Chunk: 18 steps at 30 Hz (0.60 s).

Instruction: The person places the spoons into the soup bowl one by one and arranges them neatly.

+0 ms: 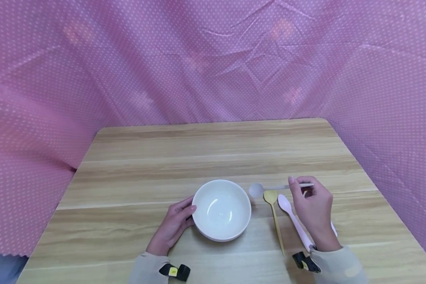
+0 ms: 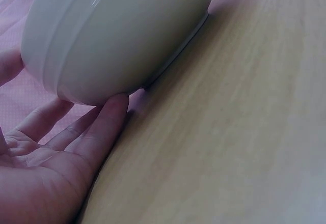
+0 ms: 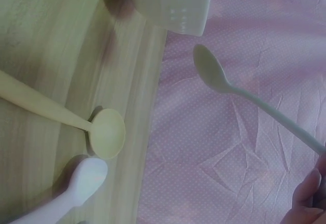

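A white bowl [image 1: 221,211] stands on the table in front of me. My left hand [image 1: 175,225] holds its left side, thumb at the rim and fingers against the outer wall, as the left wrist view shows on the bowl [image 2: 127,35]. Between thumb and fingers, my right hand [image 1: 314,209] pinches the handle of a whitish spoon [image 1: 256,190], raised off the table. The bowl end of this spoon [image 3: 210,68] points left towards the white bowl. Below it lie a yellow spoon [image 1: 271,196] and a pale pink spoon [image 1: 294,221], side by side.
Another pale piece [image 1: 334,228] shows on the table behind my right wrist, mostly hidden. The wood-grain table [image 1: 198,154] runs back to a pink dotted cloth [image 1: 213,71] that hangs behind and at both sides.
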{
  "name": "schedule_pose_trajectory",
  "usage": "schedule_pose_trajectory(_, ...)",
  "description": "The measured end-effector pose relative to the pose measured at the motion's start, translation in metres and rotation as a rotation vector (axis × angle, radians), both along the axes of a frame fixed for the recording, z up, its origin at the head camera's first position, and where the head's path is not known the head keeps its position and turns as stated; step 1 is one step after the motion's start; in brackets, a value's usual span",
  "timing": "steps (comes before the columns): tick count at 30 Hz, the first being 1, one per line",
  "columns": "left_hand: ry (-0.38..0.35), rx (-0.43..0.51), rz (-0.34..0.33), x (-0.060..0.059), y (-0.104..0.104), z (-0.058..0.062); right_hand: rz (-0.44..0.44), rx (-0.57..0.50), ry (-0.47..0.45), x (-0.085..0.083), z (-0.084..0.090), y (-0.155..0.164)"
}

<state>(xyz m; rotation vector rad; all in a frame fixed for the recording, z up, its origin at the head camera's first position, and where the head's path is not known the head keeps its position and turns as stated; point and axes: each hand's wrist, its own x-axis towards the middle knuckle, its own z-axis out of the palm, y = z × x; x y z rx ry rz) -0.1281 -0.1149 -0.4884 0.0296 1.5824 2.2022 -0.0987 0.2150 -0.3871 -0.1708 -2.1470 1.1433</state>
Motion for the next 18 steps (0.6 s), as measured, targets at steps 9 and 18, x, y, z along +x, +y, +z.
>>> schedule_pose_trajectory(9, 0.009, -0.007, -0.013, -0.0006, -0.0005, 0.0012, 0.022, -0.046, -0.020, -0.0010, 0.0042, -0.0036)
schedule_pose_trajectory(18, 0.014, 0.002, -0.017, -0.0012, -0.0013, 0.0008, 0.049, -0.077, -0.060, -0.0024, 0.0038, -0.0079)
